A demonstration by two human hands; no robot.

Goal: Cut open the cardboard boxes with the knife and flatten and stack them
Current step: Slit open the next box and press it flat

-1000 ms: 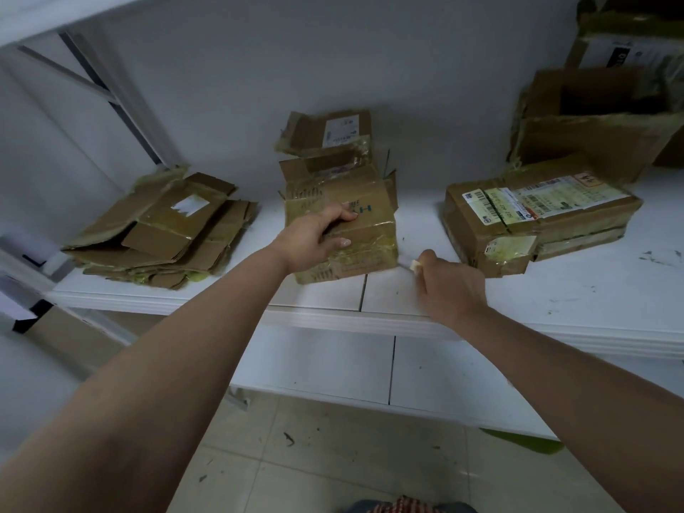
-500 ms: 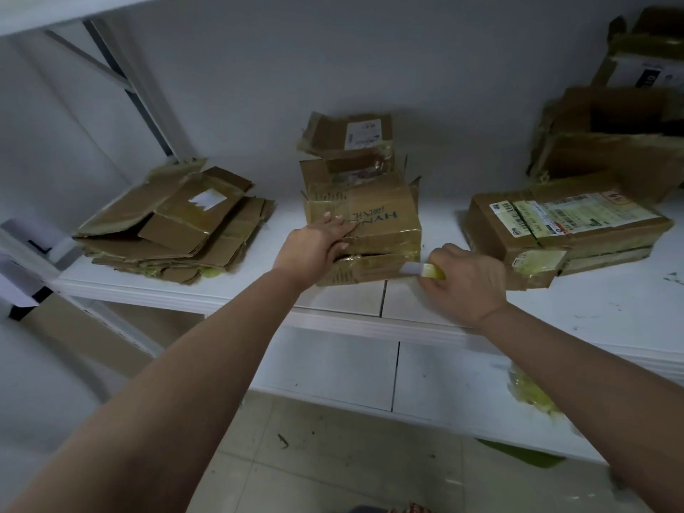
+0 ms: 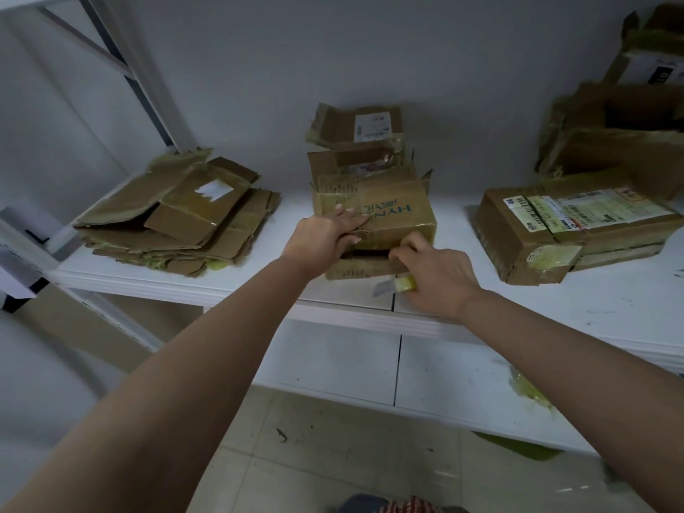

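A taped brown cardboard box (image 3: 392, 212) with blue print stands at the middle of the white shelf (image 3: 481, 301), its front face split open along a dark slit. My left hand (image 3: 322, 238) grips the box's front left edge, fingers on top. My right hand (image 3: 436, 275) holds a yellow-handled knife (image 3: 394, 286), blade pointing left, while its fingertips touch the box's front flap at the slit. A pile of flattened cardboard (image 3: 177, 220) lies on the shelf to the left.
Behind the box sit two smaller opened boxes (image 3: 355, 131). A sealed labelled box (image 3: 570, 227) lies to the right, with larger open boxes (image 3: 610, 131) behind it. A lower shelf (image 3: 425, 372) holds yellow tape scraps (image 3: 529, 390). Below is tiled floor.
The box's front seam now gapes open. My right hand moved left and up, its fingers now at the flap, with the knife blade off the box. My left hand stayed on the box.
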